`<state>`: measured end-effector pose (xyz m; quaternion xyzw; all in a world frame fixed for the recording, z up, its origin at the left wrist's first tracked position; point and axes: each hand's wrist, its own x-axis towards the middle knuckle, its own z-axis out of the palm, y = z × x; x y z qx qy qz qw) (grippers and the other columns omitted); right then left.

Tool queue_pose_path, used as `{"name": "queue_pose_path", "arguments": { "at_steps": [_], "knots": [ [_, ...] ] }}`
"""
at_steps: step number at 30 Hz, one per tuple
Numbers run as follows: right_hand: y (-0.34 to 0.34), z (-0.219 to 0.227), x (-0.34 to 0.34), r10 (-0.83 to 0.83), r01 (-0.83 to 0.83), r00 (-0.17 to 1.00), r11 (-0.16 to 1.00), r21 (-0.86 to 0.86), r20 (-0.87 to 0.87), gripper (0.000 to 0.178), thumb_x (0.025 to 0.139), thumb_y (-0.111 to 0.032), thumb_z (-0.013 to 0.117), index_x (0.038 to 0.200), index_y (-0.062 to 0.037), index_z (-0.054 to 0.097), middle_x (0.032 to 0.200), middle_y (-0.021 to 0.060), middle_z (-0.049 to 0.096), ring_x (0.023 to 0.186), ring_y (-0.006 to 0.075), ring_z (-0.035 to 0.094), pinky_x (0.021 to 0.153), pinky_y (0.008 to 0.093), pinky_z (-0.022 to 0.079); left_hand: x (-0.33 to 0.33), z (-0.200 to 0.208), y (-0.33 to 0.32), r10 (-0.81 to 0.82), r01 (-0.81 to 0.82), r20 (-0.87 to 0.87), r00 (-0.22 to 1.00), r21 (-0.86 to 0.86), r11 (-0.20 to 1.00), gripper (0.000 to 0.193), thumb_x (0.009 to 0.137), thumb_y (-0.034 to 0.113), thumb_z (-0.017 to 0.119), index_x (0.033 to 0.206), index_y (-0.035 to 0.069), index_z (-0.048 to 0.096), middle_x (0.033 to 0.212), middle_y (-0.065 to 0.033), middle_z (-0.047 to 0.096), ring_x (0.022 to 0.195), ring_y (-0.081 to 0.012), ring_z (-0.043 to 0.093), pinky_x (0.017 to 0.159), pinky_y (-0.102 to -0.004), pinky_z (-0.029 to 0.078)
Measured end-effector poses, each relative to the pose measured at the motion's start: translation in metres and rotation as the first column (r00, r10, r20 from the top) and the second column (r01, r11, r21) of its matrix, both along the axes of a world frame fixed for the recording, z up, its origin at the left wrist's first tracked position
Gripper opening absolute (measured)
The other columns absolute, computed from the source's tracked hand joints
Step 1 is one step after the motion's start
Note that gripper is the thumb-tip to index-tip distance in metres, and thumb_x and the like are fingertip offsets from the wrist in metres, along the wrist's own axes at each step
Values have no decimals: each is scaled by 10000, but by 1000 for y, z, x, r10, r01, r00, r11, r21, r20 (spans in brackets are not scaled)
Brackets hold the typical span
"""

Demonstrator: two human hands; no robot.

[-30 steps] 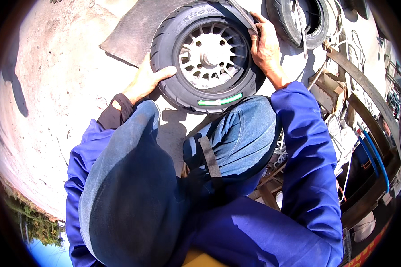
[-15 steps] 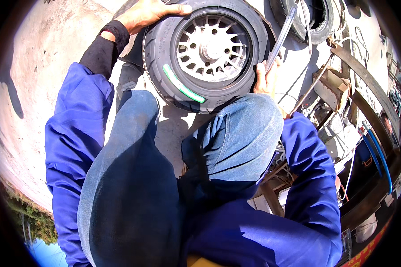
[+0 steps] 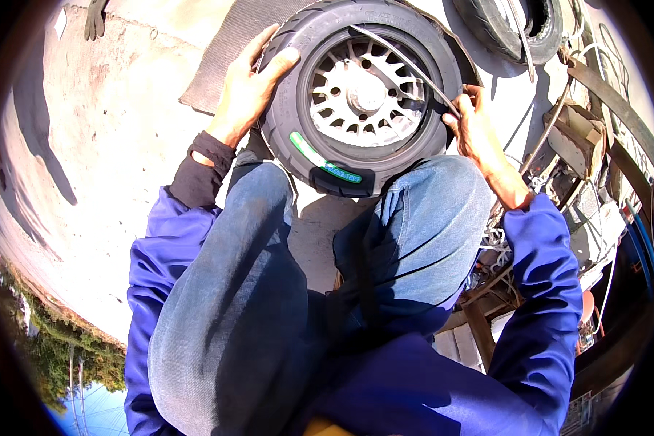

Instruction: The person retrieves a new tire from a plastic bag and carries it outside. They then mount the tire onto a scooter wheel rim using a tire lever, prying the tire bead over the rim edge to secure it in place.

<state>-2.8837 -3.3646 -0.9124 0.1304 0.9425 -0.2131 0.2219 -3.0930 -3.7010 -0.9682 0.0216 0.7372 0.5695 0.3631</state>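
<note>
A black tyre point(image 3: 287, 127) on a silver spoked rim point(image 3: 365, 102) rests in front of my knees, with a green-and-white label on its sidewall. My left hand point(image 3: 245, 91) grips the tyre's left side, thumb on the sidewall and fingers round the tread. At the right side of the wheel, my right hand point(image 3: 476, 127) is closed round the near end of a thin metal tyre lever point(image 3: 413, 64). The lever slants over the rim, its far tip at the upper part of the tyre's inner edge. Whether the tip is under the bead I cannot tell.
Beneath the wheel lies a dark textured mat point(image 3: 221, 54). Another tyre point(image 3: 479, 29) with a metal bar point(image 3: 522, 33) over it sits at the far right. A worn box point(image 3: 578, 138), metal strips and blue hoses point(image 3: 641, 247) crowd the right side. A dark glove point(image 3: 94, 20) lies far left.
The lever has swung from pointing up and away on the right to lying across the rim. My left hand has shifted from the tyre's top down to its left side.
</note>
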Motion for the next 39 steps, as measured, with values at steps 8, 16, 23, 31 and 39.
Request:
{"name": "queue_pose_path", "arguments": {
  "at_steps": [8, 16, 23, 31, 39],
  "knots": [
    [9, 43, -34, -25, 29, 997, 998, -63, 67, 176, 1021, -161, 619, 1115, -12, 603, 1098, 208, 542, 941, 434, 633, 792, 493, 509, 75, 53, -32, 176, -320, 701, 691, 78, 944, 894, 827, 218, 854, 1533, -10, 355, 1408, -167, 559, 1301, -288, 556, 1127, -397, 446],
    [15, 103, -55, 45, -16, 933, 996, -85, 358, 399, 1013, -415, 621, 974, -20, 667, 702, 189, 612, 712, 387, 633, 663, 477, 458, 67, 30, -33, 89, -284, 683, 725, 178, 942, 736, 850, 259, 781, 1449, -32, 467, 1336, -155, 619, 1206, -253, 615, 1067, -381, 482],
    [2, 59, -65, 241, -232, 933, 971, -65, 267, 413, 1025, -435, 573, 926, -50, 684, 705, 180, 646, 737, 407, 663, 682, 490, 501, 76, 21, -38, 128, -353, 691, 711, 193, 915, 696, 853, 231, 754, 1433, -43, 482, 1314, -156, 631, 1190, -258, 632, 1066, -377, 492],
    [2, 30, -76, 422, -407, 884, 907, -110, 204, 468, 994, -483, 605, 882, -43, 719, 654, 183, 639, 703, 404, 675, 663, 484, 527, 75, 13, -41, 104, -344, 700, 706, 212, 915, 677, 864, 220, 758, 1420, -55, 488, 1298, -165, 638, 1177, -259, 647, 1055, -376, 509],
    [-3, 18, -92, 453, -430, 868, 890, -148, 203, 428, 975, -473, 634, 944, -63, 754, 675, 189, 648, 735, 410, 677, 687, 483, 539, 73, 16, -36, 116, -359, 703, 701, 208, 910, 649, 875, 203, 745, 1411, -61, 493, 1296, -173, 643, 1153, -262, 662, 1037, -379, 532]
  ]
}}
